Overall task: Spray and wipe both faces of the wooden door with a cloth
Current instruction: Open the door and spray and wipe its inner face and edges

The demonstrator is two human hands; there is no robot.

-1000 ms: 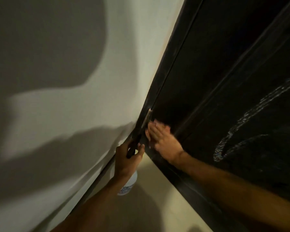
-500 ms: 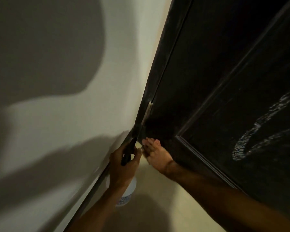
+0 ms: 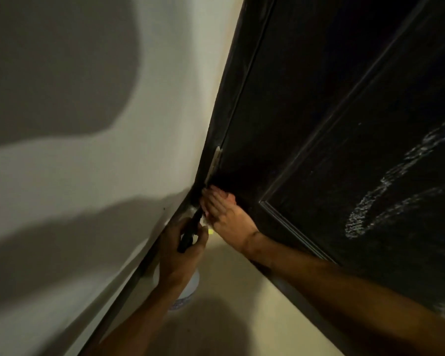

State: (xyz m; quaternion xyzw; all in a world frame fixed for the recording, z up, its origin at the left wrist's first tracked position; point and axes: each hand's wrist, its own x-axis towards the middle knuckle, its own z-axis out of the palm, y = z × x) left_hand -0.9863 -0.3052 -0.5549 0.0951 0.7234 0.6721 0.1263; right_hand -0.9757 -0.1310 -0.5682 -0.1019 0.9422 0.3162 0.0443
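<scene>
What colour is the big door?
The door is very dark brown, almost black, seen best in the head view.

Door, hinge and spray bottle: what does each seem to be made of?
Door: dark-stained wood, it seems, semi-gloss; raised panel moulding, wet streaks shine. Hinge: pale metal, probably; narrow bright strip at the door's edge. Spray bottle: whitish plastic body, likely, with printed label; black trigger head.

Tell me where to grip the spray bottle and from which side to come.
Grip the narrow neck under the black trigger head, where the left hand holds it. The spray bottle widens into a white body below, so the neck probably suits a fist best. Come from the camera side: the wall crowds its left.
</scene>
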